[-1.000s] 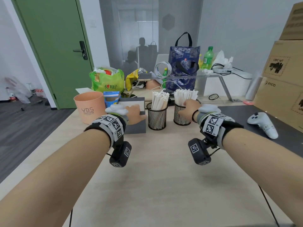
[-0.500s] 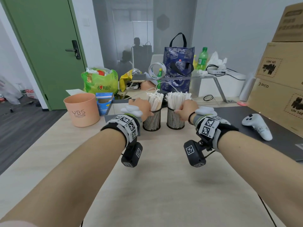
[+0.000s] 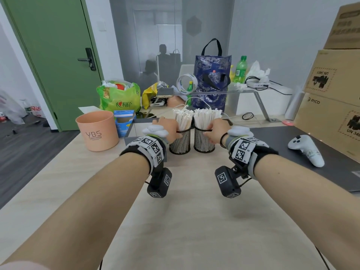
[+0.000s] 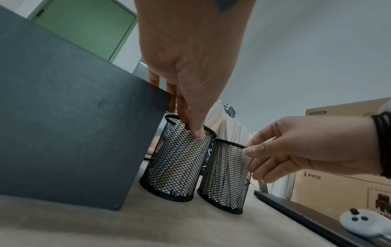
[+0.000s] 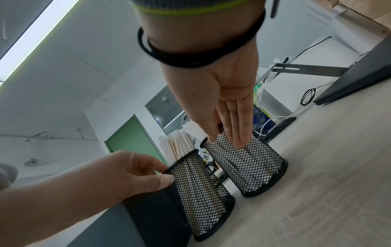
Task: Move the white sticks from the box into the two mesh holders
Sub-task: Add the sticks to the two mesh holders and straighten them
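Note:
Two black mesh holders stand upright and side by side on the light table, both packed with white sticks. My left hand (image 3: 175,131) pinches the rim of the left holder (image 3: 180,145), thumb outside on the mesh (image 4: 198,133). My right hand (image 3: 209,131) grips the right holder (image 3: 203,145), fingers (image 5: 239,138) flat down its mesh. The left bundle of sticks (image 3: 183,118) and the right bundle of sticks (image 3: 206,117) rise above the rims. The grey box (image 3: 134,133) sits just left of the left holder; what shows of its inside is bare.
A peach cup (image 3: 97,131) and a blue carton (image 3: 123,121) stand left of the box. A white controller (image 3: 305,149) lies on a dark mat (image 3: 272,137) at right, with cardboard boxes (image 3: 331,114) behind. Bags and bottles crowd the far table edge.
My left hand left the grey box and took hold of the left holder. The two holders now stand closer together. My right hand stayed on the right holder.

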